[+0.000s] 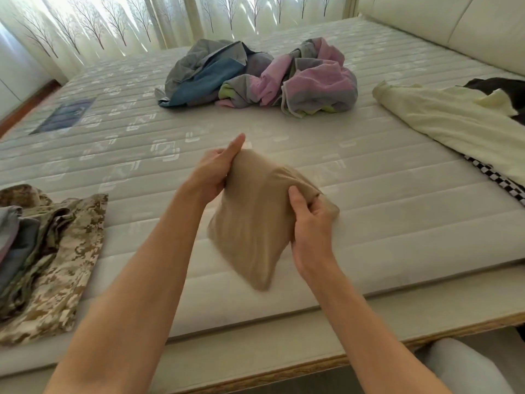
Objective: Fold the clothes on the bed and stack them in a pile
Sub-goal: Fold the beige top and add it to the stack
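- A folded tan garment (252, 220) is held above the bed (369, 211), gripped by the left hand (214, 172) and right hand (311, 220)
- Stacking is judged next: placement on the camouflage pile (56, 251) at left is called for

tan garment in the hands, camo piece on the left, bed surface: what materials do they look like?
Tan garment: thin, matte, probably stretchy knit; it drapes limply and bunches softly under both hands' grip. Camo piece: stiffer woven cloth, matte, printed digital pattern; it lies in flat, crisp folds. Mattress: quilted fabric with a slight sheen, stitched channels and woven square motifs.
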